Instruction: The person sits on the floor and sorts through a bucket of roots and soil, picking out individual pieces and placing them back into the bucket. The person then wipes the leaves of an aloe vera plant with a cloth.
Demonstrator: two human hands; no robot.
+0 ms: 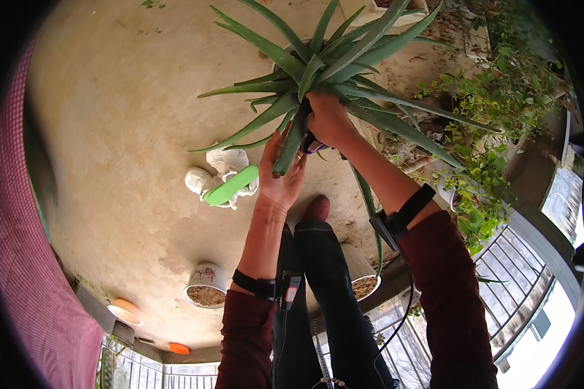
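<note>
A large aloe plant (321, 68) spreads long, spiny-edged leaves from a pot that is mostly hidden beneath it. My left hand (283, 182) is palm up below one thick aloe leaf (291, 143), with its fingers around the leaf's blunt lower end. Close to the base of the same leaf, my right hand (328, 116) is closed around a dark purple object (312, 143). Most of that object is covered by the hand and leaf, so I cannot tell what it is.
White, crumpled-looking items (199, 181) lie on the concrete floor (126, 146) with a green oblong piece (231, 185) on top. Soil-filled white pots (205, 277) stand by my legs. Leafy vines (496, 112) grow at right, near a metal railing (511, 262). Pink checked cloth (34, 272) hangs left.
</note>
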